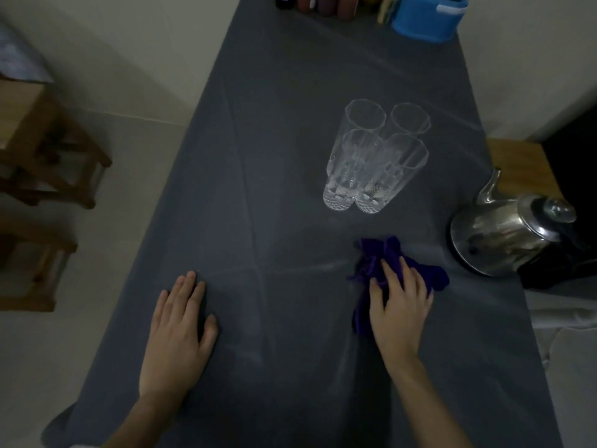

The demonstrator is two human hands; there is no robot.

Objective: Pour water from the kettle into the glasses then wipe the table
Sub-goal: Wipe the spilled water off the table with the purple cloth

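Note:
Several tall clear cut glasses [374,156] stand bunched together on the table [274,156], which is draped in a grey cloth. A steel kettle [504,231] sits at the table's right edge, spout pointing away. A crumpled purple cloth [381,253] lies near the front right. My right hand [399,305] presses down on it, fingers spread and curled over the fabric. My left hand [179,331] rests flat on the tablecloth at the front left, holding nothing. Whether the glasses hold water is hard to tell.
A blue plastic container [426,17] and several dark bottles [319,3] stand at the far end. Wooden stools [42,150] are on the floor to the left. A wooden surface [520,166] lies behind the kettle on the right.

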